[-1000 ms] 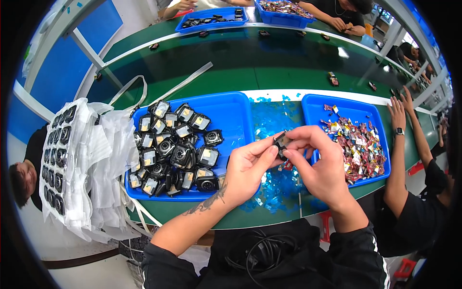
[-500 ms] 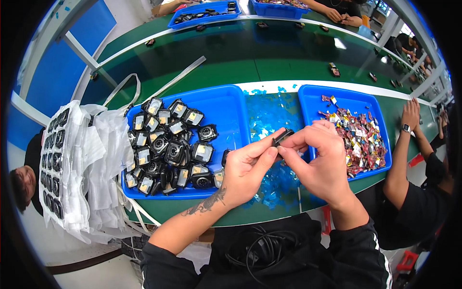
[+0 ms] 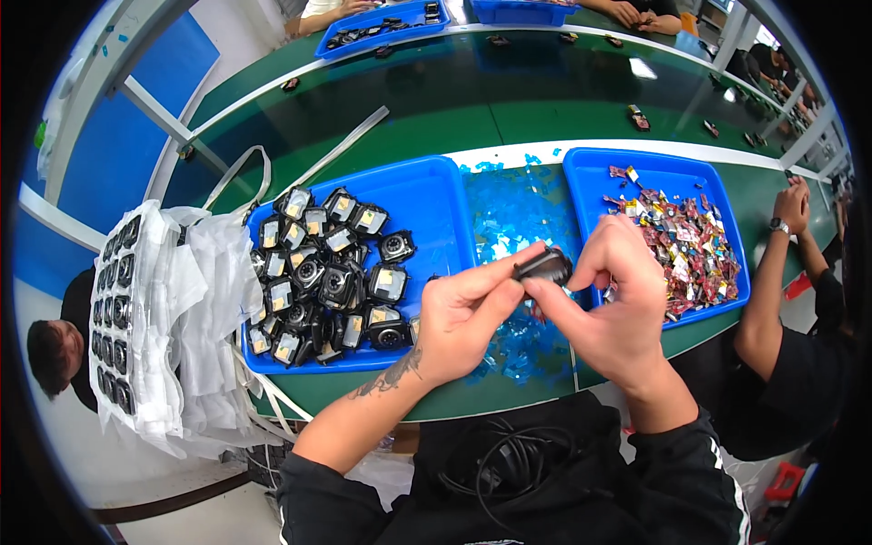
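Note:
In front of me, a black smartwatch case is tilted and slightly blurred between my two hands. My left hand pinches its left end between thumb and fingers. From the other side, my right hand has its thumb against the lower edge and the other fingers curled beside the case; some fingertips are hidden. To the left, a blue tray holds a heap of watch cases. Beneath my hands, small translucent blue film pieces litter the green table.
A second blue tray on the right contains small reddish and silver parts. White sheets with watch cases are stacked at left. Several parts lie on the dark conveyor. A neighbour's arm rests at right.
The watch case has turned between my hands, now showing a broad dark face rather than a thin edge. My right fingers have shifted around it. The whole view has moved slightly.

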{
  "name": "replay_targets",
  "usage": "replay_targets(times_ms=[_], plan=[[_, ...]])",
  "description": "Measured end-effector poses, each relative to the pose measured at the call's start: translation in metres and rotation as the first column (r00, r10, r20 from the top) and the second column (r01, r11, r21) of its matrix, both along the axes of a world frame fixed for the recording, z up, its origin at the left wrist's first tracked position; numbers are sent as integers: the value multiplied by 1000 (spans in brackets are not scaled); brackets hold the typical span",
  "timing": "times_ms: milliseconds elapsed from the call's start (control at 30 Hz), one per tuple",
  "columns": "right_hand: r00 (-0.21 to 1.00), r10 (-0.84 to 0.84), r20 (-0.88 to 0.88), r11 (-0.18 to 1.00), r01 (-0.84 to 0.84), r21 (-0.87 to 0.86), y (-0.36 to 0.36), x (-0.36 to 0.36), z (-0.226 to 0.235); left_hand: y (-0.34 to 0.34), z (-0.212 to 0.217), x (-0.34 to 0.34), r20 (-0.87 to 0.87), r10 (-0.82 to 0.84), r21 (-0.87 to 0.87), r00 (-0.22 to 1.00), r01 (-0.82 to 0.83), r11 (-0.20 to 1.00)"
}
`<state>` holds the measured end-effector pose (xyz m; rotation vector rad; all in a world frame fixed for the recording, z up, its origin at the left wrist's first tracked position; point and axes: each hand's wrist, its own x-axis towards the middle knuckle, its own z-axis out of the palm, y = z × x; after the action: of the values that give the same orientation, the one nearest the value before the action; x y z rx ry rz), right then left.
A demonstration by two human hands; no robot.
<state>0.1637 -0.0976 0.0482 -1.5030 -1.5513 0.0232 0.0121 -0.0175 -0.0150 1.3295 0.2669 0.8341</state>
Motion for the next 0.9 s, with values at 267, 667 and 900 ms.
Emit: replay_targets(times_ms=[267,667,900], plan=[[807,141,-573,989,-139,47,11,9,-6,-5,2,2,31,-39,-60,999,41,997],[996,42,72,983,-55,177,-10,4,-20,-1,16,1,-31,67,-168,997,-71,983],[964,170,-207,985,-164,46,-16,5,-24,5,26,-4,-90,311,649,946,-181,739]])
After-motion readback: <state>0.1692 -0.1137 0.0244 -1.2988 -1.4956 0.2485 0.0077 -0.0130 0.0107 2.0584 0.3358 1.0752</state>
